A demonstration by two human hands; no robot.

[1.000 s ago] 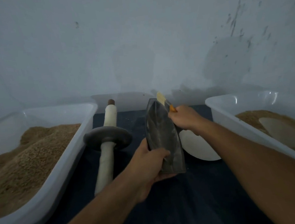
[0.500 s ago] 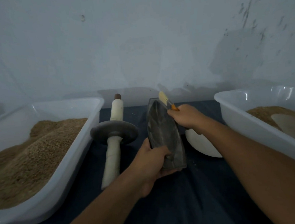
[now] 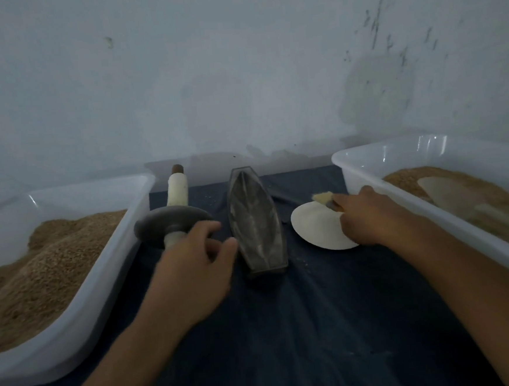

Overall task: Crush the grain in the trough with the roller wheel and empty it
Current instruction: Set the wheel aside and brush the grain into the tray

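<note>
The grey boat-shaped trough (image 3: 255,223) lies flat on the dark blue cloth in the middle, with no grain visible in it. The roller wheel (image 3: 170,222), a dark disc on a white-wrapped handle, lies to its left. My left hand (image 3: 195,267) hovers between wheel and trough with loosely curled fingers, holding nothing; it is motion-blurred. My right hand (image 3: 368,217) grips a small brush (image 3: 323,199) over a white plate (image 3: 314,227) to the right of the trough.
A white tub (image 3: 75,325) full of brown grain stands at the left. Another white tub (image 3: 354,166) at the right holds brown grain and a pale scoop (image 3: 445,193). A grey wall rises close behind. Dark cloth (image 3: 289,342) covers the near surface.
My left hand has let go of the trough, which now lies flat on the cloth. My right hand has carried the brush from the trough's far end to over the white plate.
</note>
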